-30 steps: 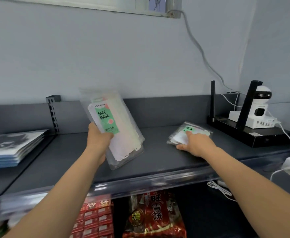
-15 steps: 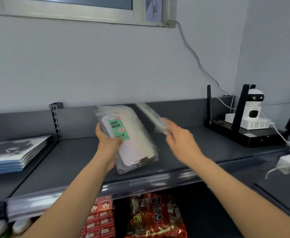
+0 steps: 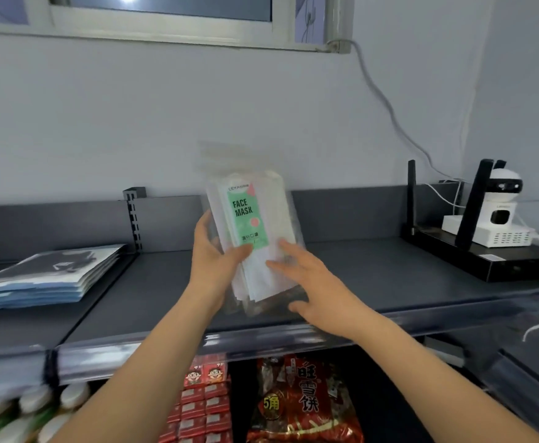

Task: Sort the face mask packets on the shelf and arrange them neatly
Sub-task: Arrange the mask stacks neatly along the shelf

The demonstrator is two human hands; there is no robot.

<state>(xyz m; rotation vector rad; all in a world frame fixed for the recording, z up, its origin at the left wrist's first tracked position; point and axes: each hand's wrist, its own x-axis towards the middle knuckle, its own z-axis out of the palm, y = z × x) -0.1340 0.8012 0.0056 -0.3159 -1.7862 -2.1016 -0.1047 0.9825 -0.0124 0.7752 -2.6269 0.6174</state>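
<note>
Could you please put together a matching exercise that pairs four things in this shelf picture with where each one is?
Things:
1. face mask packets
2. blue-edged stack
3. white camera
4. red snack bag

Places:
A. below the shelf
B. at the shelf's right end
C. held upright by the left hand
D. lying flat at the far left

Pairs: 1-C, 2-D, 3-B, 4-A

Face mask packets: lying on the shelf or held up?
Held up, nearly upright. The left hand grips the face mask packets by their left edge; the right hand touches their lower part.
</note>
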